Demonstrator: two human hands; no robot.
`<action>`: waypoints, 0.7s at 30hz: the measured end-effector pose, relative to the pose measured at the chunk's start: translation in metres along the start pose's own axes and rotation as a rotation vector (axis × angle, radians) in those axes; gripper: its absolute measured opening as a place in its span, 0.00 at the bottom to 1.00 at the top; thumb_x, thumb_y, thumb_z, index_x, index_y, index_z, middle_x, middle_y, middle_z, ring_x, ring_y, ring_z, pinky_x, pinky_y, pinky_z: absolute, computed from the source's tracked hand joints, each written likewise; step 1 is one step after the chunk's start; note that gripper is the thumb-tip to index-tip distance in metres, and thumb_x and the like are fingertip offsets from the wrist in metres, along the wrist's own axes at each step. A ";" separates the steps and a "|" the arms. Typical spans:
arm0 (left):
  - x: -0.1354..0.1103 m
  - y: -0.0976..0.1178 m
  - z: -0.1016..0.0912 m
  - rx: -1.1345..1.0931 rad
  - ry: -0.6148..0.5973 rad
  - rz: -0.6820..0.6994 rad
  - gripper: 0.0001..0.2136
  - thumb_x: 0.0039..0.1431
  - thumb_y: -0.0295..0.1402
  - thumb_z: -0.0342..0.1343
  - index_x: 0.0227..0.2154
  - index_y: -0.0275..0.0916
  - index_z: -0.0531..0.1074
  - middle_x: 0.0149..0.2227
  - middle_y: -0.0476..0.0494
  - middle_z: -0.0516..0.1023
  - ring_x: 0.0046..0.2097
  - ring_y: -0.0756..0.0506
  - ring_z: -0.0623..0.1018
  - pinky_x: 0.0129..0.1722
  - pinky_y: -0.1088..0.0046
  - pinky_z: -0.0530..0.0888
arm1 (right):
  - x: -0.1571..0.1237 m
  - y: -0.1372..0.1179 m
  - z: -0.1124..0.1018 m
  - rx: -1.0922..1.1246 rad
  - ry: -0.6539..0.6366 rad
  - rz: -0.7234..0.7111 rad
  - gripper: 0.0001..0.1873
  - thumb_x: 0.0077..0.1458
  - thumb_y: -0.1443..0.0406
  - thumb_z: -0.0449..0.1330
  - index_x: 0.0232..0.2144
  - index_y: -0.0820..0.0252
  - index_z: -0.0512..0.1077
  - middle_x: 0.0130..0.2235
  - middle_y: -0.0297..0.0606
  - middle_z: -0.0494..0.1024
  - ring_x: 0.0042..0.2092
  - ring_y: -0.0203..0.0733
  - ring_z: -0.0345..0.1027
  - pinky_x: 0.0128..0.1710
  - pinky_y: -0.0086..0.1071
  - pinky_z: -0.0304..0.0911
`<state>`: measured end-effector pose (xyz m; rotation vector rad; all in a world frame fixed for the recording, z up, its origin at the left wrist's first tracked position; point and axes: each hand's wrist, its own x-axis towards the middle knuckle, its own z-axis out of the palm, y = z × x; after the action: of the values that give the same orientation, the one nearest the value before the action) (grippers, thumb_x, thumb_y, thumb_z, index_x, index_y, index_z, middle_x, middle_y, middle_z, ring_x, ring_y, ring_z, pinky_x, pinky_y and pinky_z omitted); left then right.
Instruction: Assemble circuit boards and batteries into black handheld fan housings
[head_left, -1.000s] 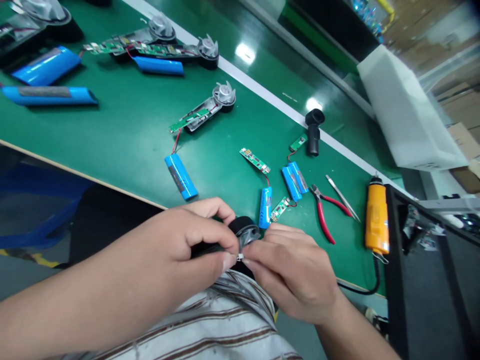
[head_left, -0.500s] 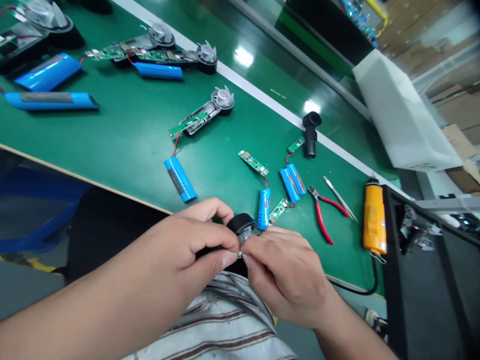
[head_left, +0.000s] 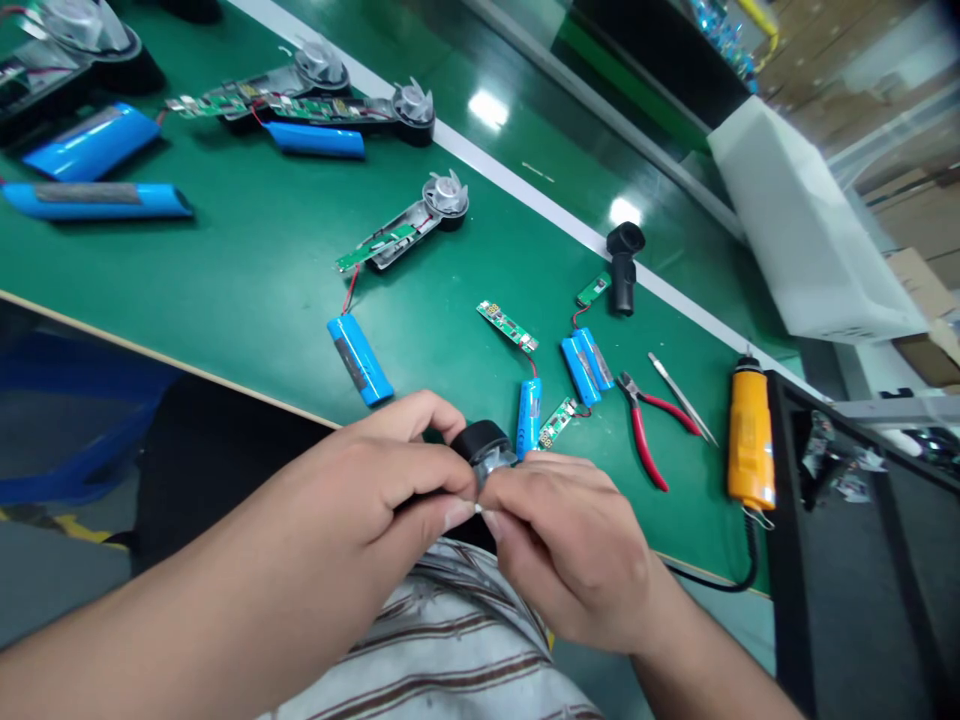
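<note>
A blue battery [head_left: 529,418] lies beside the right hand [head_left: 570,550].

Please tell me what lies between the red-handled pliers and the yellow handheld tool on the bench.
In the head view, a pair of steel tweezers lies on the green mat between the red-handled pliers and the yellow handheld tool.

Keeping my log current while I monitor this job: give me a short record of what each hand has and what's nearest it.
left hand: gripping a black round part from the left
right hand: gripping the same part from the right
nearest: blue battery, small green circuit board
tools: red-handled pliers, tweezers, yellow handheld tool
surface: green bench
</note>
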<state>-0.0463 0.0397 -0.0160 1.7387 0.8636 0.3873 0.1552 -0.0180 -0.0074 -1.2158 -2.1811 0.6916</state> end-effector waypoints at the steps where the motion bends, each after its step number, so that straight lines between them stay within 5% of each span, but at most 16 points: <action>1: 0.001 0.000 -0.001 -0.015 0.004 0.004 0.14 0.66 0.33 0.51 0.26 0.44 0.77 0.41 0.52 0.73 0.39 0.49 0.75 0.39 0.77 0.70 | 0.000 0.000 0.000 0.008 0.017 0.007 0.09 0.65 0.73 0.52 0.35 0.61 0.70 0.27 0.30 0.73 0.27 0.34 0.63 0.32 0.30 0.59; 10: 0.002 0.005 -0.006 -0.071 -0.081 -0.108 0.12 0.65 0.34 0.50 0.28 0.45 0.77 0.43 0.52 0.73 0.42 0.48 0.74 0.43 0.77 0.70 | 0.002 -0.002 0.001 0.031 0.096 0.075 0.07 0.66 0.71 0.54 0.35 0.58 0.69 0.24 0.26 0.67 0.24 0.31 0.59 0.27 0.27 0.58; 21: 0.001 0.001 -0.004 -0.020 -0.046 -0.025 0.13 0.66 0.31 0.51 0.28 0.44 0.77 0.41 0.51 0.74 0.39 0.49 0.76 0.38 0.76 0.70 | 0.002 -0.001 -0.006 0.137 0.000 0.044 0.08 0.69 0.70 0.54 0.40 0.59 0.73 0.32 0.33 0.78 0.31 0.34 0.69 0.33 0.27 0.68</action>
<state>-0.0480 0.0437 -0.0142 1.7110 0.8445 0.3368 0.1581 -0.0150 -0.0021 -1.1960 -2.0751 0.8446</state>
